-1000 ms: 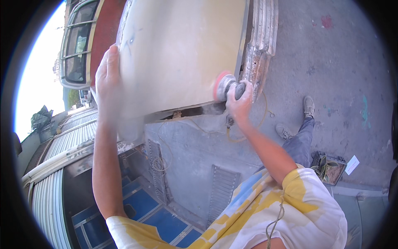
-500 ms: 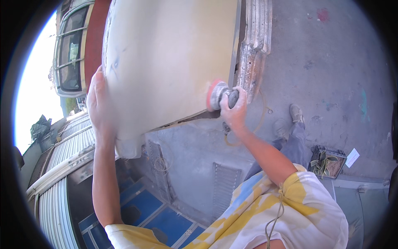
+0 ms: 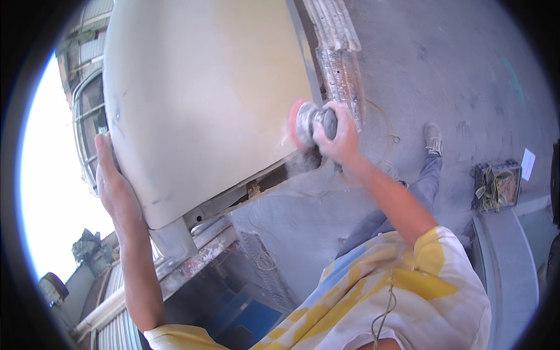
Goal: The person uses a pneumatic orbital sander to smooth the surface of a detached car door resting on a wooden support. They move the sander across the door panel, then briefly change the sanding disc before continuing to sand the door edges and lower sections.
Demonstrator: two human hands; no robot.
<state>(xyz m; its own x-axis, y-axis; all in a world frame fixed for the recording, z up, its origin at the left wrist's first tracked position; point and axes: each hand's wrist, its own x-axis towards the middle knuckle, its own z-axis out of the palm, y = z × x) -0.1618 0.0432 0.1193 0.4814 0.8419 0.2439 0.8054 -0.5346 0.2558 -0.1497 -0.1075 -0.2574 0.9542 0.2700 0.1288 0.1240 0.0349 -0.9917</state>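
Note:
A cream-and-grey body panel (image 3: 198,99) fills the upper middle, its lower edge raised over a dark gap. My left hand (image 3: 116,186) lies along the panel's left edge, fingers stretched out against its side. My right hand (image 3: 341,137) grips a round grey sander (image 3: 312,122) with a pinkish-red pad, at the panel's lower right corner. Pale dust blurs the area just below the pad. A corroded ribbed metal strip (image 3: 338,64) runs beside the panel's right edge.
A barred window (image 3: 90,122) is behind the panel at left. Below are a ribbed roof (image 3: 108,326) and blue panels (image 3: 256,315). A thin hose (image 3: 385,111) lies on the grey floor near my shoe (image 3: 433,137). A crate (image 3: 496,186) with plants is at right.
The view has shifted, putting the panel and my left hand farther left in the picture. My right hand and the sander moved slightly left, then up, staying at the lower right corner.

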